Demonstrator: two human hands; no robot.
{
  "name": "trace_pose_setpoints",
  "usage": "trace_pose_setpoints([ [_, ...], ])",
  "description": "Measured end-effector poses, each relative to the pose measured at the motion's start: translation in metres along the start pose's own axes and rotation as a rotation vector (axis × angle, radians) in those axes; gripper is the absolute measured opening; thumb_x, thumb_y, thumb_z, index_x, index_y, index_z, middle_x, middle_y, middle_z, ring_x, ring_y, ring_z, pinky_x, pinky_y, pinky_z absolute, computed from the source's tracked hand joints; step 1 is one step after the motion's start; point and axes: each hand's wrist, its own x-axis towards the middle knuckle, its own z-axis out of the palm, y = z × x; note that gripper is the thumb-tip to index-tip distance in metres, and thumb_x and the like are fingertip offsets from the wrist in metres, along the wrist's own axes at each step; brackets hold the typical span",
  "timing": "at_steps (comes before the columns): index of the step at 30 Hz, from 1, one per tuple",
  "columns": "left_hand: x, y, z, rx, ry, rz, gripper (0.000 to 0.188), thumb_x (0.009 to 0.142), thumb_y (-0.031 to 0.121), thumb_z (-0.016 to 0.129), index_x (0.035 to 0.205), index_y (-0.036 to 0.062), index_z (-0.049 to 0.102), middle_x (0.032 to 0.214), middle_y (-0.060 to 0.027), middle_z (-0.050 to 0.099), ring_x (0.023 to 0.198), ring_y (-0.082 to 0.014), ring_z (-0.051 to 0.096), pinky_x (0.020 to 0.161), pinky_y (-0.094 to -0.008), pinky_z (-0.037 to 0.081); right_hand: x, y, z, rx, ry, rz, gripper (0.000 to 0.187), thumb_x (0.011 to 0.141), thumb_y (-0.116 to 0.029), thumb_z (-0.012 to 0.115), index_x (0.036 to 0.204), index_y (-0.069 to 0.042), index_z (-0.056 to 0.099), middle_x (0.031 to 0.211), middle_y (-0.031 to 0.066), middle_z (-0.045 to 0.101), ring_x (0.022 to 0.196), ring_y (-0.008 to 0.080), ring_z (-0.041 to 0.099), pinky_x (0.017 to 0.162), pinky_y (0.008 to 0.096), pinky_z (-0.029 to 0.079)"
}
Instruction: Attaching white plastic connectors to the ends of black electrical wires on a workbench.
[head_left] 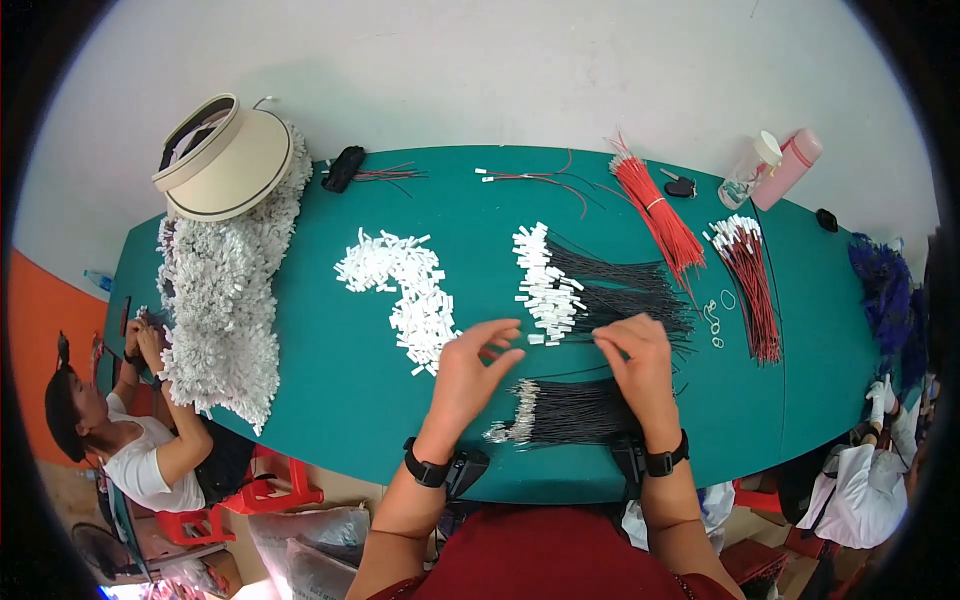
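Many black wires (615,302) seemingly getting white connector housings (548,285); left hand (472,366) gaping, right hand (645,360) half-pinching (grip unclear); next move probably needing fingertip precision.

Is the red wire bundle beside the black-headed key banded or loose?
Banded: a thin pale band wraps the red wire bundle near its middle, gathering the strands.

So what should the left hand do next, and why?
Maybe the left hand should take one of the loose white connector housings: it looks empty, and the lower black wires show no white housings, unlike the upper black wires.
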Motion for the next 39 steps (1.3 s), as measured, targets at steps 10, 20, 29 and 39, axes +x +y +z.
trace_pose_setpoints([
  [10,0.000,-0.005,-0.034,0.694,0.156,0.105,0.021,0.070,0.000,0.079,0.090,0.0046,0.073,0.094,-0.0094,0.064,0.097,-0.0310,0.056,0.087,-0.0404,0.047,-0.006,0.003,0.010,0.023,-0.217,-0.045,0.017,0.075,-0.005,0.078,0.090,-0.003,0.070,0.093,0.0081,0.068,0.090,0.0273,0.063,0.078,0.0381,0.051],
  [20,0.006,-0.020,-0.026,0.791,0.149,0.169,0.018,0.072,0.001,0.079,0.088,0.0039,0.072,0.092,-0.0085,0.060,0.093,-0.0284,0.055,0.083,-0.0389,0.048,-0.015,-0.006,0.036,-0.078,-0.380,-0.114,0.009,0.082,-0.008,0.071,0.085,-0.003,0.065,0.085,0.0081,0.059,0.086,0.0291,0.058,0.076,0.0396,0.051],
  [29,0.006,-0.014,-0.009,-0.094,0.014,-0.078,0.010,0.091,0.004,0.071,0.100,-0.0003,0.072,0.093,-0.0075,0.073,0.081,-0.0148,0.067,0.071,-0.0255,0.052,-0.013,-0.009,0.035,-0.073,-0.370,-0.110,0.007,0.083,-0.006,0.068,0.084,-0.003,0.061,0.085,0.0093,0.056,0.085,0.0295,0.057,0.075,0.0402,0.050],
  [39,0.003,-0.008,-0.005,-0.667,-0.109,-0.252,0.015,0.096,0.003,0.065,0.110,-0.0026,0.068,0.104,-0.0167,0.074,0.088,-0.0187,0.073,0.077,-0.0261,0.058,-0.012,-0.005,0.028,0.224,-0.318,-0.003,0.007,0.086,-0.001,0.067,0.087,0.000,0.060,0.086,0.0111,0.062,0.078,0.0273,0.061,0.069,0.0376,0.050],
])
